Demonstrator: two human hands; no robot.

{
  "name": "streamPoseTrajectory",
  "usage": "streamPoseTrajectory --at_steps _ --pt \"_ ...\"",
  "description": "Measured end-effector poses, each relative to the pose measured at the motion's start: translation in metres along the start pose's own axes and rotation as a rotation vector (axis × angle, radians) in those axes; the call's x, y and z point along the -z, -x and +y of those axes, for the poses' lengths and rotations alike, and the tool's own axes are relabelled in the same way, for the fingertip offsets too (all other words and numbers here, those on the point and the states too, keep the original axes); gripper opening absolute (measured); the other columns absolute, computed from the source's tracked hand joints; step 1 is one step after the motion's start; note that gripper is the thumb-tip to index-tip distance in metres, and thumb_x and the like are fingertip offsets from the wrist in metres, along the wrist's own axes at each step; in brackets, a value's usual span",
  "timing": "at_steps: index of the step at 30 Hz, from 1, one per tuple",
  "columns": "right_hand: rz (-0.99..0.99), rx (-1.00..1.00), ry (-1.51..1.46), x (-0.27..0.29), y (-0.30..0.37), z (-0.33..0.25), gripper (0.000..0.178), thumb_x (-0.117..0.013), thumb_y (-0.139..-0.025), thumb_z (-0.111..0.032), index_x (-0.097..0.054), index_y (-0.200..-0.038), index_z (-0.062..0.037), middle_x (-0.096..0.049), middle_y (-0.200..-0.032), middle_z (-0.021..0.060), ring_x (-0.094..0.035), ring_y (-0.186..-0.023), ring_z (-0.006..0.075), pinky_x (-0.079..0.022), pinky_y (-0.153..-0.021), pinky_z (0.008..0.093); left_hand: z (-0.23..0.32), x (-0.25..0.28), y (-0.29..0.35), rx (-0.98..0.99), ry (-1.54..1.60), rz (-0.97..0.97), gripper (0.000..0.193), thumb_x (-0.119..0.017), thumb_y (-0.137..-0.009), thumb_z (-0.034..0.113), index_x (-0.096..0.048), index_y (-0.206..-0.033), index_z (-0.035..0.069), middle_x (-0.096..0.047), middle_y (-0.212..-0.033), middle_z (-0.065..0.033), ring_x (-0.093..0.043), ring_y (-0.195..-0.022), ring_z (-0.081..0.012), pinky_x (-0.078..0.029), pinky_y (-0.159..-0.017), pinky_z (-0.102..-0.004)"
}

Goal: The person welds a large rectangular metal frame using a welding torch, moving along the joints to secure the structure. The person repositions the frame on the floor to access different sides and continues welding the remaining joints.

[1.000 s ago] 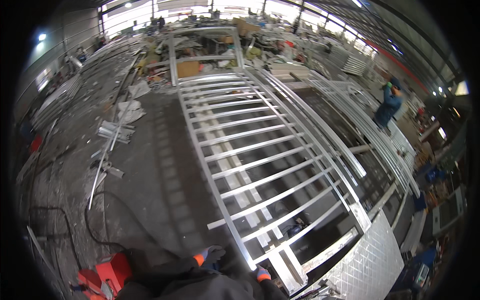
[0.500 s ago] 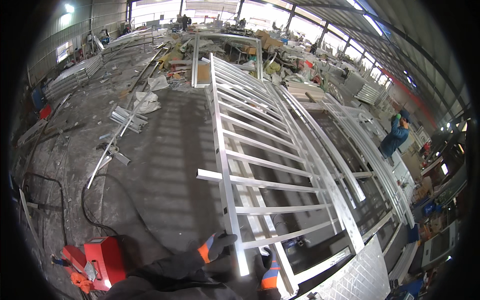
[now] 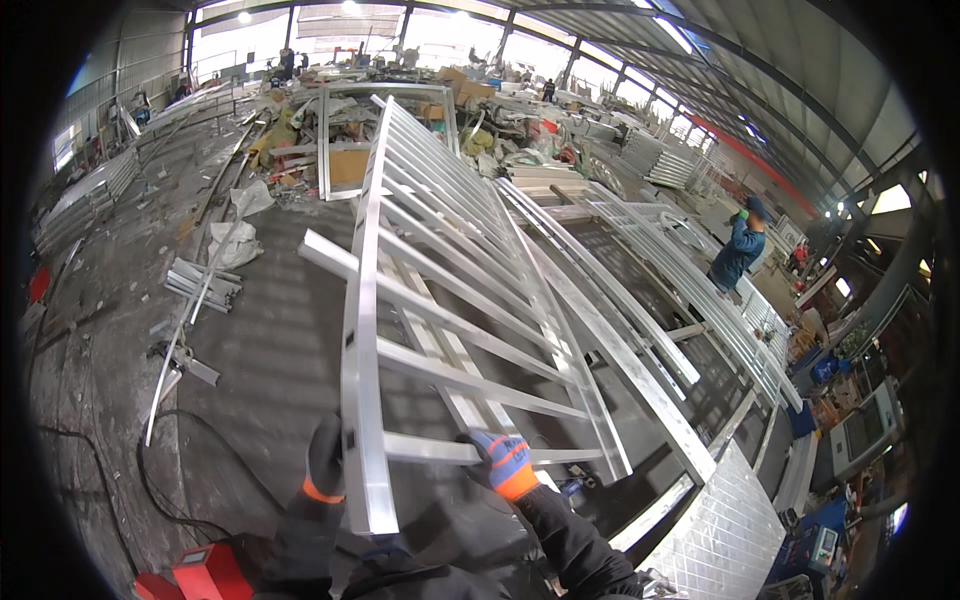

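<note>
A long silver metal railing frame with several parallel bars slants away from me, its near end raised in front of my body. My right hand, in a blue-grey glove with an orange cuff, is closed around the nearest crossbar. At the outer side of the left rail is my left hand, in a dark glove with an orange cuff. It holds the rail near its end, with the fingertips hidden. A loose square bar pokes out past the left rail.
Under the railing lie long metal beams, with a patterned metal plate at the near right. A red machine and a black cable sit at left. Scrap profiles litter the floor. A person in blue stands at the right.
The railing's near end has come up and tilted. My right hand has moved from beside the left rail onto the nearest crossbar; my left hand has shifted along the rail's outer side. The view has turned.
</note>
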State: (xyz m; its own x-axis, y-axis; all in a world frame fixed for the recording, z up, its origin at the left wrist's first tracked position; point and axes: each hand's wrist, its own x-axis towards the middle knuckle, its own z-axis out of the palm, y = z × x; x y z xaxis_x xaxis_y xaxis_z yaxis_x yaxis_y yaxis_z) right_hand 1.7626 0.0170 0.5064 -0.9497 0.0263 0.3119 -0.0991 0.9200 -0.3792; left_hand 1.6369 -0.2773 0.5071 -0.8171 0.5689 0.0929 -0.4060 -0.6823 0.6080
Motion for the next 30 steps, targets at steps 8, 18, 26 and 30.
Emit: streamPoseTrajectory --at_steps 8,18,26,30 --pt "0.122 0.111 -0.144 0.046 -0.188 -0.128 0.049 -0.071 -0.09 -0.024 -0.057 -0.133 -0.0048 -0.069 -0.094 0.0246 -0.066 -0.089 0.0434 -0.052 -0.078 0.0515 -0.019 0.004 -0.095 -0.262 -0.563 -0.037 0.032 -0.058 -0.104 0.018 -0.059 -0.132 0.002 -0.065 -0.11 -0.0042 -0.059 -0.097 -0.0131 -0.05 -0.086 -0.0304" --pt "0.327 0.069 -0.678 0.105 -0.414 -0.249 0.035 -0.077 -0.09 -0.027 -0.068 -0.111 -0.0002 -0.069 -0.081 0.0054 -0.06 -0.073 0.012 -0.051 -0.067 0.0341 -0.033 -0.029 -0.187 -0.331 -0.522 0.188 0.04 -0.074 -0.096 0.019 -0.056 -0.126 -0.001 -0.068 -0.113 -0.0113 -0.062 -0.103 -0.0156 -0.052 -0.087 -0.037" --pt "0.385 0.652 -0.913 0.075 -0.432 -0.209 0.037 -0.071 -0.097 -0.015 -0.058 -0.128 0.0021 -0.071 -0.107 0.0119 -0.069 -0.096 0.0185 -0.055 -0.085 0.0338 0.107 0.028 -0.222 -0.496 -0.744 0.532 0.012 -0.067 -0.099 0.01 -0.065 -0.108 0.002 -0.064 -0.079 -0.0028 -0.059 -0.061 -0.0121 -0.045 -0.051 -0.029" --pt "0.195 0.483 -0.742 0.032 -0.384 -0.099 0.032 -0.07 -0.093 -0.002 -0.062 -0.124 0.0022 -0.07 -0.105 0.0117 -0.071 -0.1 0.0186 -0.055 -0.088 0.033 0.182 0.083 -0.252 -0.715 -0.739 0.552 0.005 -0.058 -0.1 0.008 -0.06 -0.103 0.004 -0.056 -0.072 -0.0014 -0.054 -0.054 -0.0135 -0.04 -0.045 -0.0282"
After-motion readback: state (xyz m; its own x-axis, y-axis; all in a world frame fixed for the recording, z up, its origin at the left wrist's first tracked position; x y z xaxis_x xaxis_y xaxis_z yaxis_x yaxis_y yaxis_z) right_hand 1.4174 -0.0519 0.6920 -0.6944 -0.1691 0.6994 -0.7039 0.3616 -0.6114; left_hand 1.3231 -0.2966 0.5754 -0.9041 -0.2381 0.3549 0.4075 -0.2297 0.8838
